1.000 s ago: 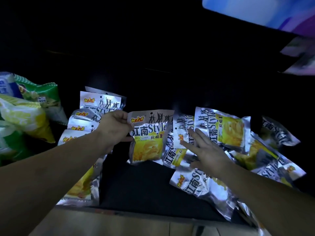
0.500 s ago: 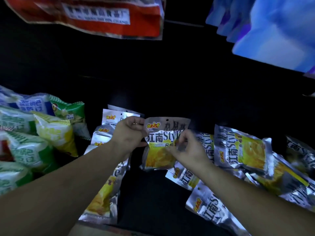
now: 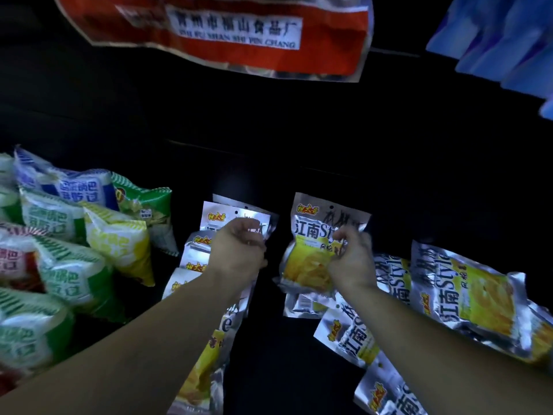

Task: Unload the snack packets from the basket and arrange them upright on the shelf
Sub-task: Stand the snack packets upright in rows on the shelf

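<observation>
Dark shelf (image 3: 263, 348), dimly lit, seen from above and in front. Both forearms reach in from the bottom edge.

Right hand (image 3: 351, 259): fingers curled, pinching the front of a silver-and-yellow packet (image 3: 311, 253) near its middle. That packet stands roughly upright at the shelf centre, top edge toward the back, bottom resting on another packet lying flat beneath it.

Left hand (image 3: 239, 253): loosely curled, fingers bent inward, in front of a row of packets (image 3: 206, 235) of the same kind that overlap one behind the other on the left. Cannot tell whether it grips any of them or only touches; fingertips are hidden against the foil.

Right of the held packet: loose pile (image 3: 460, 298) of the same silver packets, lying flat or tilted, overlapping, some running off the lower edge of view.

Far left: puffed bags (image 3: 71, 256) in green, yellow, blue and red, crowded together, leaning.

Above: a red bag (image 3: 239, 34) with white label hangs into view at top; blue bags (image 3: 493, 34) at top right, blurred.

Basket not visible.
</observation>
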### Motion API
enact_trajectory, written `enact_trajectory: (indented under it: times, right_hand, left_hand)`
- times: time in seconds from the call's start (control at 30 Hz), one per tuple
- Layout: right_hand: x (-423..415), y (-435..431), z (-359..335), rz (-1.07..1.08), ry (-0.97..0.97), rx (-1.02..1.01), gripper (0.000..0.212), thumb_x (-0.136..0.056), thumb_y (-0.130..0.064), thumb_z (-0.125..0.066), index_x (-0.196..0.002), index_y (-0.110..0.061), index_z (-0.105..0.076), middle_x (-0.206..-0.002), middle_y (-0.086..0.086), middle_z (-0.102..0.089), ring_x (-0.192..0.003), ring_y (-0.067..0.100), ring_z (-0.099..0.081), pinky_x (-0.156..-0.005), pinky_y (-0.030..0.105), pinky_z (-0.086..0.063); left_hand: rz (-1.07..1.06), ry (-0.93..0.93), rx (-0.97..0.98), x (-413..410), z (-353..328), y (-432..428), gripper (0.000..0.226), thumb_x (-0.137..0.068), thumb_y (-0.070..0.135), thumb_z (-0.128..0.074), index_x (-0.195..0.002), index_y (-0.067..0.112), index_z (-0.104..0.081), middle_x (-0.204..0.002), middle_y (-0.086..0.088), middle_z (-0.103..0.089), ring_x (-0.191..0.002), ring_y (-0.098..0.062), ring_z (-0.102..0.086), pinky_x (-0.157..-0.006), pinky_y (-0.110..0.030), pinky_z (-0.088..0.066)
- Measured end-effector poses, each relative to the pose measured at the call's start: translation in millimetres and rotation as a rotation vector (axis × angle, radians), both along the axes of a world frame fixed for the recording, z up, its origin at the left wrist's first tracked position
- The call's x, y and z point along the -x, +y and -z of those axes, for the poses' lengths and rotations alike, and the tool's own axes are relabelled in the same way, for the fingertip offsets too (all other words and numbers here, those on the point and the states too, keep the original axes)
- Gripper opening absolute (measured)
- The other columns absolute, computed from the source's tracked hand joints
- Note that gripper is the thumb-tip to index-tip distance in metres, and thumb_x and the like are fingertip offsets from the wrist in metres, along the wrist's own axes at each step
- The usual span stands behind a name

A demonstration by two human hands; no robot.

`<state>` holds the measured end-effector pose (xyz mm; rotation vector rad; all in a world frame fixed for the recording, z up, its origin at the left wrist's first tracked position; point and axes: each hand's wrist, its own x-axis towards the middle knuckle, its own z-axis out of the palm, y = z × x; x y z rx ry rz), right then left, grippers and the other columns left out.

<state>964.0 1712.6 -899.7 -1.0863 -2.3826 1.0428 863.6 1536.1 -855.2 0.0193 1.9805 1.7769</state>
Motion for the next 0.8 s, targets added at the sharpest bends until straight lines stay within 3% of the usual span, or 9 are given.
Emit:
enact_trajectory:
  times: [0.1, 0.2, 0.27, 0.4, 0.5, 0.53, 0.6, 0.67, 0.8]
  right_hand:
    - [11, 10, 3, -0.044, -0.070, -0.151, 0.052, -0.080, 0.012, -0.056, -0.116, -0.026, -0.058, -0.127, 0.003, -0.041, -0.082, 0.029, -0.057, -0.058, 0.031, -0.045]
    - [14, 18, 7, -0.048, -0.064, -0.164, 0.053, -0.081, 0.011, -0.055, -0.118, -0.028, -0.060, -0.128, 0.003, -0.043, -0.093, 0.029, -0.059, -0.066, 0.037, -0.056]
    - [14, 20, 8, -0.047, -0.036, -0.137, 0.051, -0.083, 0.011, -0.057, -0.118, -0.026, -0.063, -0.127, 0.004, -0.044, -0.097, 0.026, -0.059, -0.073, 0.033, -0.055]
    - [4, 22, 10, -0.095, -0.009, -0.111, 0.039, -0.090, 0.001, -0.061, -0.120, -0.025, -0.065, -0.119, -0.001, -0.042, -0.098, 0.027, -0.060, -0.081, 0.030, -0.053]
    - [-14, 22, 8, -0.172, -0.027, -0.129, 0.029, -0.100, -0.013, -0.057, -0.124, -0.027, -0.068, -0.126, -0.001, -0.042, -0.098, 0.024, -0.058, -0.081, 0.034, -0.053]
    - [-20, 22, 6, -0.180, -0.037, -0.145, 0.028, -0.102, -0.017, -0.056, -0.125, -0.027, -0.068, -0.131, 0.000, -0.042, -0.100, 0.022, -0.057, -0.082, 0.033, -0.051]
    - [-37, 21, -2, -0.208, -0.050, -0.184, 0.029, -0.102, -0.023, -0.057, -0.129, -0.029, -0.065, -0.130, -0.001, -0.043, -0.101, 0.021, -0.059, -0.083, 0.036, -0.053]
    - [-54, 18, -7, -0.246, -0.113, -0.200, 0.034, -0.099, -0.026, -0.059, -0.133, -0.033, -0.061, -0.123, -0.005, -0.044, -0.098, 0.020, -0.061, -0.081, 0.042, -0.056]
    - [-77, 4, 1, -0.300, -0.157, -0.140, 0.030, -0.096, -0.029, -0.062, -0.126, -0.036, -0.064, -0.113, -0.011, -0.049, -0.095, 0.015, -0.062, -0.080, 0.040, -0.056]
  left_hand:
    - [0.219, -0.006, 0.132, -11, 18, -4, 0.036, -0.089, -0.019, -0.049, -0.105, 0.008, -0.067, -0.087, -0.011, -0.065, -0.075, -0.028, -0.062, -0.074, -0.043, -0.057]
    - [0.451, 0.117, 0.315, -31, 39, 1, 0.041, -0.090, -0.004, -0.061, -0.126, 0.016, -0.065, -0.109, 0.000, -0.065, -0.096, -0.018, -0.065, -0.083, -0.026, -0.057]
    - [0.543, 0.107, 0.330, -44, 50, 7, 0.045, -0.092, 0.005, -0.062, -0.133, 0.025, -0.062, -0.120, 0.007, -0.065, -0.106, -0.012, -0.063, -0.080, -0.015, -0.050]
    - [0.678, 0.018, 0.321, -67, 68, 28, 0.048, -0.093, 0.024, -0.065, -0.139, 0.032, -0.057, -0.127, 0.003, -0.066, -0.101, -0.014, -0.067, -0.081, -0.022, -0.053]
    - [0.697, 0.014, 0.320, -77, 80, 45, 0.036, -0.090, 0.023, -0.062, -0.126, 0.031, -0.062, -0.107, 0.001, -0.068, -0.067, -0.008, -0.057, -0.068, -0.023, -0.048]
    - [0.690, 0.042, 0.341, -79, 83, 51, 0.036, -0.090, 0.023, -0.060, -0.124, 0.032, -0.062, -0.105, 0.001, -0.066, -0.063, -0.009, -0.056, -0.064, -0.021, -0.045]
    - [0.662, 0.112, 0.414, -82, 89, 59, 0.045, -0.087, 0.030, -0.055, -0.130, 0.041, -0.056, -0.118, -0.002, -0.060, -0.081, -0.020, -0.067, -0.066, -0.020, -0.049]
    - [0.612, 0.242, 0.545, -85, 91, 64, 0.048, -0.084, 0.034, -0.049, -0.130, 0.044, -0.054, -0.128, -0.003, -0.054, -0.098, -0.029, -0.066, -0.079, -0.029, -0.056]
    - [0.461, 0.403, 0.605, -87, 91, 60, 0.048, -0.087, 0.027, -0.063, -0.133, 0.037, -0.057, -0.133, 0.000, -0.041, -0.107, -0.028, -0.061, -0.091, -0.033, -0.053]
